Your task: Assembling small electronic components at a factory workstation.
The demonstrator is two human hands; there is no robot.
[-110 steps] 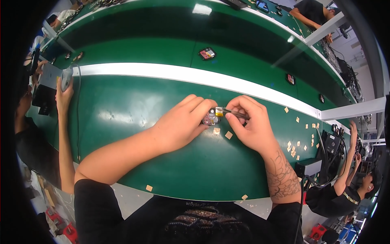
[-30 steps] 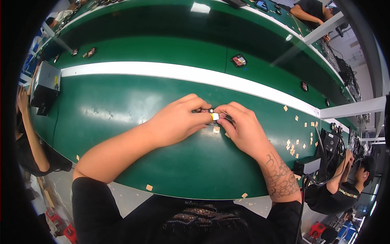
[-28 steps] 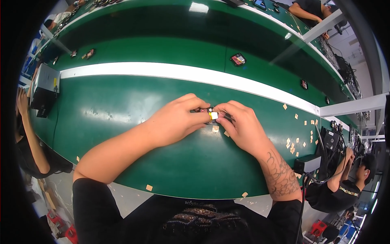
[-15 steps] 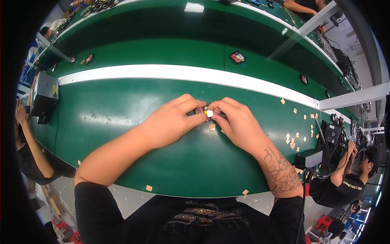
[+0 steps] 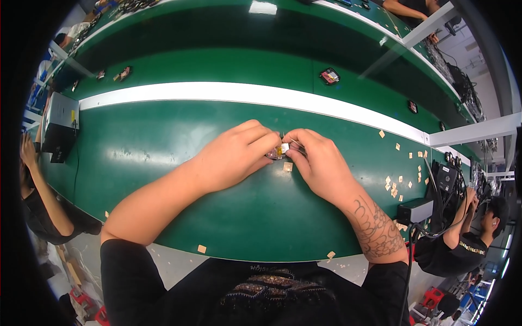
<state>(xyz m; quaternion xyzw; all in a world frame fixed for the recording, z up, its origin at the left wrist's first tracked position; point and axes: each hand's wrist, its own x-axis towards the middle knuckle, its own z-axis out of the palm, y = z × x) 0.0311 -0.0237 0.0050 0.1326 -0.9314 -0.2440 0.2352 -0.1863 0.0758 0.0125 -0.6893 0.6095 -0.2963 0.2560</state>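
Gadget (image 5: 274, 154) sits right between 2 hands over the bench (image 5: 244, 223): the left hand (image 5: 235, 155) grips it from the left, the right hand (image 5: 319, 158) pinches the pale block (image 5: 285, 148) at its right; its long axis I can't make out.

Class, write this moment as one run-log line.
left hand: gripping device | right hand: at device's white part | nearby: tan square on green table
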